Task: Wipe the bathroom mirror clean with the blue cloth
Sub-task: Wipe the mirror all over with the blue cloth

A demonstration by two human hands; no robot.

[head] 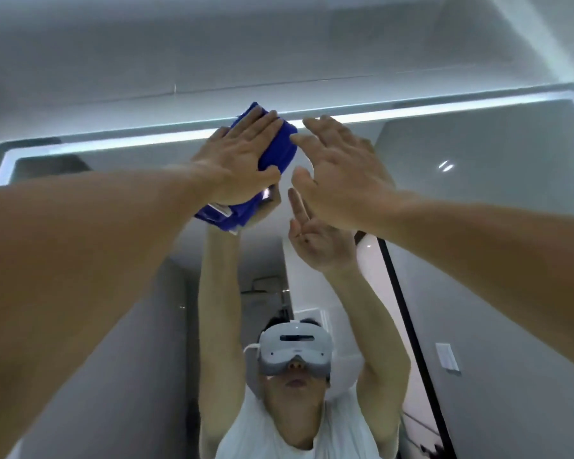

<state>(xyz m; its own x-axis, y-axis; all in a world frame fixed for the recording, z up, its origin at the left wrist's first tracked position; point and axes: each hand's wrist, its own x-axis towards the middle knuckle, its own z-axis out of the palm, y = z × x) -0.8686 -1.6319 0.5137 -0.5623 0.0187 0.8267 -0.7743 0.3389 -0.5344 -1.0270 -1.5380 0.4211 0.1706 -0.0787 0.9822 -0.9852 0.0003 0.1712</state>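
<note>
The bathroom mirror (pixel 478 200) fills the view, with a lit strip along its top edge. High up near that strip, my left hand (pixel 236 160) presses the folded blue cloth (pixel 284 149) flat against the glass, fingers straight and thumb beside the cloth. My right hand (pixel 342 173) is raised just right of the cloth with straight, spread fingers, close to the glass; whether it touches I cannot tell. Both arms reach upward. The cloth's lower end (pixel 222 217) sticks out below my left wrist.
The mirror reflects a person in a white headset (pixel 294 351) and white top with both arms up, a black-framed glass partition (pixel 408 306) and a wall switch (pixel 446 357). Grey wall and ceiling lie above the mirror's top edge.
</note>
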